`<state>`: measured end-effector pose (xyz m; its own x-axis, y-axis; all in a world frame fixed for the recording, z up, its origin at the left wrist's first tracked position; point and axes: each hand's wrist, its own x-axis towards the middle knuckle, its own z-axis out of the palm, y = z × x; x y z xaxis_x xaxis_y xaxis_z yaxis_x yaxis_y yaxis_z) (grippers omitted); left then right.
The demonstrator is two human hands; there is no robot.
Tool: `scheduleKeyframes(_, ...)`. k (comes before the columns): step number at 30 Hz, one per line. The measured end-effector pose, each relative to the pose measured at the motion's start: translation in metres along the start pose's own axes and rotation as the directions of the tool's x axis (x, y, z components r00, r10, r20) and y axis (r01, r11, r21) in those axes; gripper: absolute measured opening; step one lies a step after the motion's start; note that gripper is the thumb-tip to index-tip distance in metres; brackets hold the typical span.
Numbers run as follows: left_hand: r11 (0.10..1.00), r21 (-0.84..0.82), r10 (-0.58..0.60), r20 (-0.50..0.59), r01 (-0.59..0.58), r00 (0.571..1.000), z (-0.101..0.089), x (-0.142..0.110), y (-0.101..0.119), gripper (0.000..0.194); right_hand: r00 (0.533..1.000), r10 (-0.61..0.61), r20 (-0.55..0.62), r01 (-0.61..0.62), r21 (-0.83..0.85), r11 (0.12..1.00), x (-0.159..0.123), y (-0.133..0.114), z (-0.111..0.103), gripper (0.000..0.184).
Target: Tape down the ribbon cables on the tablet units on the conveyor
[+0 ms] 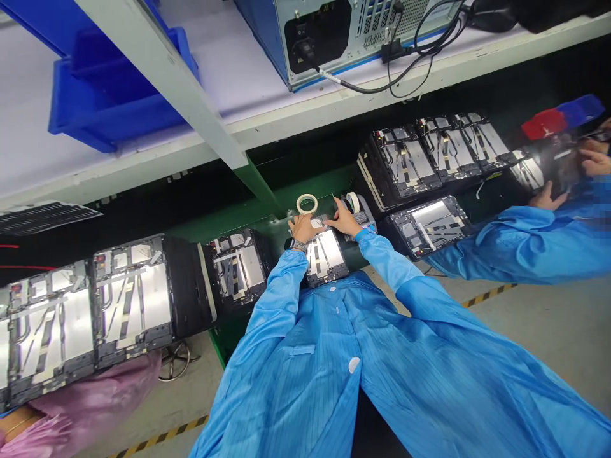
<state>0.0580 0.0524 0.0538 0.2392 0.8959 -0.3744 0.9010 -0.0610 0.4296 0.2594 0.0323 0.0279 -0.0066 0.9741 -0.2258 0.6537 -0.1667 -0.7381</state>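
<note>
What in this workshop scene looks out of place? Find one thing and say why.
A dark perforated sheet at far left pokes out past the edge of the white shelf, lying loose and slanted, unlike the tablet units set in a row below.

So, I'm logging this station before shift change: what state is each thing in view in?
Open-backed electronic panel: lying flat, inner foil exposed.
Left hand: resting on the panel's far end.
Right hand: fingers extended on the same end.
Tape roll: lying flat.
Tape dispenser: loaded, roll upright.
Power cord: plugged into the metal case.
</note>
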Motion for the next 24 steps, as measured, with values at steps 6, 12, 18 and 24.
scheduleKeyframes(6,0.999,-0.034,0.006,0.005,-0.006,1.0,-0.006,0.0,0.001,0.074,0.998,-0.054,-0.044,0.054,0.001,0.999,-0.006,0.002,0.002,0.107)
scheduleKeyframes(12,0.919,-0.394,-0.151,-0.293,0.025,0.944,-0.023,-0.029,-0.055,0.043,0.973,-0.209,-0.096,0.209,-0.011,0.978,-0.042,-0.026,0.019,0.089)
scheduleKeyframes(18,0.765,-0.64,-0.344,-0.302,0.078,0.889,0.007,-0.071,-0.09,0.033,0.929,-0.357,0.103,0.357,0.019,0.934,-0.049,-0.062,0.071,0.08)
scheduleKeyframes(24,0.69,-0.712,-0.382,-0.204,0.131,0.901,0.036,-0.08,-0.077,0.037,0.931,-0.352,0.097,0.354,0.002,0.935,-0.026,-0.068,0.078,0.071)
